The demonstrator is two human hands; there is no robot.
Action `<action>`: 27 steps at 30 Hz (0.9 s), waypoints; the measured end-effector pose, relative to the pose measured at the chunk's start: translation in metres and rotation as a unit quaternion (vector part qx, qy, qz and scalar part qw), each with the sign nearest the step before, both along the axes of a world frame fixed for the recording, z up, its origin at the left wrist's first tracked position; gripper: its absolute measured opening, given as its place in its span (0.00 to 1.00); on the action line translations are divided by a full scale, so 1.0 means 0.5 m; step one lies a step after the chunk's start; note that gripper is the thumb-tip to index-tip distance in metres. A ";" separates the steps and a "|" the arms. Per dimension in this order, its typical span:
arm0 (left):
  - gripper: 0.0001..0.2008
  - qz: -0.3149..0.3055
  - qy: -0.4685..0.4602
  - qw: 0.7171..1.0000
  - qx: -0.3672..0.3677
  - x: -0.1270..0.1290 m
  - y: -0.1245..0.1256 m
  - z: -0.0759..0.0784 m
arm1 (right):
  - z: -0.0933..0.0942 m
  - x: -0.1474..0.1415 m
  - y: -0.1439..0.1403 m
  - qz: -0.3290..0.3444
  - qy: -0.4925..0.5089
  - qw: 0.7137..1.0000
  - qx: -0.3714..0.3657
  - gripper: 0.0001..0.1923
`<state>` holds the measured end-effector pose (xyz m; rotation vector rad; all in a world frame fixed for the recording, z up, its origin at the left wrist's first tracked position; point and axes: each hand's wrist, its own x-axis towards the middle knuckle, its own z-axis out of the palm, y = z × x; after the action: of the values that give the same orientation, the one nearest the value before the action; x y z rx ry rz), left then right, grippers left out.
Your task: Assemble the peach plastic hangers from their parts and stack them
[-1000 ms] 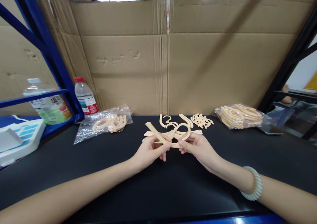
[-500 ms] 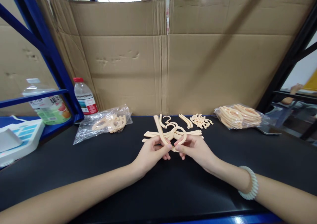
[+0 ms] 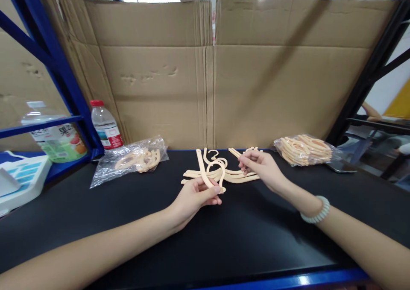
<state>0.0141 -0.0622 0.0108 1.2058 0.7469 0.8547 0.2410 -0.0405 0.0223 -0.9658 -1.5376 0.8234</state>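
My left hand point(image 3: 197, 198) is closed on a partly joined clothes hanger point(image 3: 201, 168), pale cream plastic: one long arm slants up to the left and a curved hook stands beside it. The hanger's joint lies by my thumb and fingertips. My right hand point(image 3: 261, 166) is off the hanger, over the loose parts at the back right, its fingers loosely bent with nothing visible in them. Behind the held hanger lie several cream hanger pieces point(image 3: 241, 178) and a separate hook point(image 3: 214, 154). Near my right fingers are straight strips point(image 3: 234, 152) and small pieces point(image 3: 253, 149), partly covered by the hand.
A clear bag of cream parts point(image 3: 141, 159) lies at left, another packed bag point(image 3: 304, 150) at right beside a dark flat object point(image 3: 341, 167). Two bottles, one red-capped point(image 3: 107, 127), stand by the blue frame point(image 3: 75, 98). Cardboard point(image 3: 153, 89) walls the back. Another person's arm shows far right.
My right hand has let go of the hanger's hook and moved right and up over the loose parts. My left hand keeps its hold; the view has shifted slightly.
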 end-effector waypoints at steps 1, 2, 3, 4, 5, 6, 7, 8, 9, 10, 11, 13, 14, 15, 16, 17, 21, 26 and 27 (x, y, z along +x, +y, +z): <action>0.13 0.000 -0.005 1.000 -0.003 0.000 0.001 0.000 | 0.003 0.023 0.016 -0.018 -0.084 0.995 0.043 0.11; 0.12 -0.001 -0.009 1.000 -0.005 0.000 0.002 -0.001 | 0.005 0.044 0.031 -0.049 -0.176 0.978 0.100 0.08; 0.12 -0.001 -0.012 1.000 -0.007 0.001 0.002 -0.001 | 0.005 0.062 0.046 -0.071 -0.259 0.951 0.155 0.06; 0.12 -0.001 -0.014 1.000 -0.008 0.001 0.003 -0.001 | 0.004 0.078 0.060 -0.073 -0.330 0.921 0.192 0.05; 0.12 0.001 -0.017 1.000 -0.009 0.001 0.003 -0.001 | 0.002 0.089 0.072 -0.069 -0.384 0.895 0.215 0.06; 0.12 0.002 -0.019 1.000 -0.011 0.001 0.004 -0.001 | -0.001 0.096 0.084 -0.059 -0.427 0.874 0.226 0.06; 0.12 0.004 -0.020 1.000 -0.013 0.001 0.005 -0.002 | -0.005 0.099 0.094 -0.050 -0.459 0.857 0.229 0.08; 0.12 0.006 -0.022 1.000 -0.016 0.001 0.005 -0.002 | -0.009 0.100 0.103 -0.043 -0.483 0.845 0.227 0.09; 0.12 0.008 -0.024 1.000 -0.019 0.001 0.006 -0.002 | -0.013 0.099 0.111 -0.040 -0.500 0.836 0.222 0.10; 0.12 0.008 -0.026 0.999 -0.020 0.001 0.007 -0.003 | -0.018 0.098 0.118 -0.040 -0.512 0.830 0.218 0.11; 0.12 0.008 -0.028 0.999 -0.022 0.001 0.008 -0.003 | -0.022 0.096 0.124 -0.039 -0.517 0.829 0.212 0.11; 0.12 0.006 -0.030 0.999 -0.021 0.002 0.008 -0.003 | -0.030 0.094 0.132 -0.030 -0.506 0.839 0.200 0.10; 0.12 0.007 -0.030 0.999 -0.020 0.002 0.008 -0.003 | -0.034 0.094 0.135 -0.024 -0.494 0.847 0.196 0.09; 0.11 0.008 -0.029 0.999 -0.020 0.002 0.007 -0.002 | -0.037 0.094 0.137 -0.019 -0.481 0.855 0.193 0.09; 0.11 0.011 -0.029 0.999 -0.020 0.002 0.007 -0.001 | -0.039 0.094 0.138 -0.016 -0.468 0.862 0.192 0.08; 0.11 0.013 -0.030 0.999 -0.022 0.002 0.006 0.000 | -0.040 0.094 0.138 -0.016 -0.460 0.866 0.194 0.08; 0.12 0.018 -0.035 0.999 -0.036 0.001 0.004 0.003 | -0.029 0.079 0.123 -0.063 -0.346 0.922 0.161 0.09; 0.11 0.021 -0.040 0.999 -0.030 -0.003 0.004 0.000 | 0.009 0.022 0.045 -0.028 0.033 0.998 0.034 0.10; 0.11 0.020 -0.040 0.999 -0.029 -0.004 0.004 0.000 | 0.015 0.009 0.023 -0.010 0.086 0.996 0.021 0.11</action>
<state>0.0121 -0.0604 0.0108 1.1015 0.7285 0.9035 0.2454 -0.0289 0.0300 -0.8558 -1.3900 0.8358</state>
